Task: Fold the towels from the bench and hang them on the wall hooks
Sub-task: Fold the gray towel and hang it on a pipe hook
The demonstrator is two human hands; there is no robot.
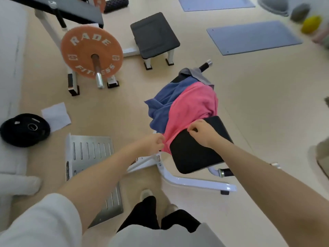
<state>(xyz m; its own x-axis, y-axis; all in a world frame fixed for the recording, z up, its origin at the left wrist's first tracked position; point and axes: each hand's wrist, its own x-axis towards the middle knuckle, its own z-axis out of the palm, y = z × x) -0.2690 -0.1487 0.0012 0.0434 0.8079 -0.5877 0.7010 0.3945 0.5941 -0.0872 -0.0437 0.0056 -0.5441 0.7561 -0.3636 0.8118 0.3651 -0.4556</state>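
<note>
A black padded bench (192,154) on a white frame stands in the middle. Three towels lie heaped on it: a pink towel (192,106) on top, a blue towel (163,104) to its left, a grey towel (197,73) at the far end. My left hand (153,142) pinches the near left edge of the pink towel, beside the bench. My right hand (201,131) pinches the pink towel's near edge on top of the pad. No wall hooks are in view.
An orange weight plate (90,52) on a bar rack stands at the left, with a black step bench (154,34) behind. A black plate (25,129) and a metal footplate (92,157) lie on the floor at left. Blue mats (252,37) lie at the back right.
</note>
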